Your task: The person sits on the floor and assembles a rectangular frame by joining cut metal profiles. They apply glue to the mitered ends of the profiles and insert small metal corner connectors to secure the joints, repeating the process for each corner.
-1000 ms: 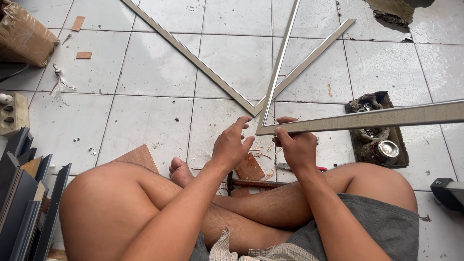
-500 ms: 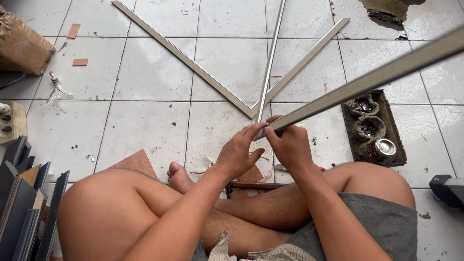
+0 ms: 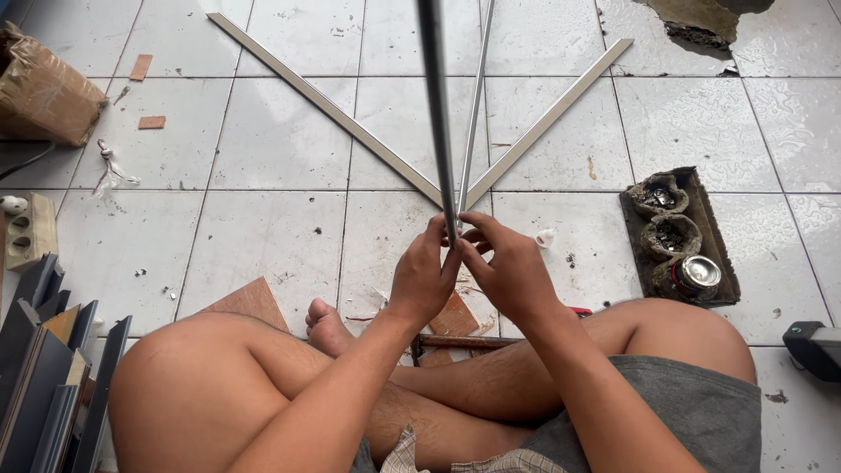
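- The long metal strip [image 3: 435, 105] stands almost upright in front of me; its long axis runs from my fingers straight up and out of the top of the view, leaning only a little.
- Its lower end sits between my two hands, just above the point where three other metal strips on the floor meet: a left flat strip [image 3: 324, 103], a thin middle strip [image 3: 476, 96] and a right flat strip [image 3: 552, 114].
- My left hand [image 3: 423, 278] pinches the lower end from the left side, fingers closed around it.
- My right hand [image 3: 508, 270] closes on the same end from the right, fingertips touching the strip just under the left fingers. Both hands are equally near; neither is free.
- Both forearms come up from my lap and meet at the strip, wrists bent slightly upward. I sit cross-legged on the white tiled floor [image 3: 263, 236].
- Under my hands lie brown tile pieces [image 3: 455, 317] and a rusty rod [image 3: 455, 342].
- To the right, well apart, is a dark tray [image 3: 638, 217] with small cans. To the left, a stack of dark profiles [image 3: 48, 368] and a socket strip [image 3: 31, 229].
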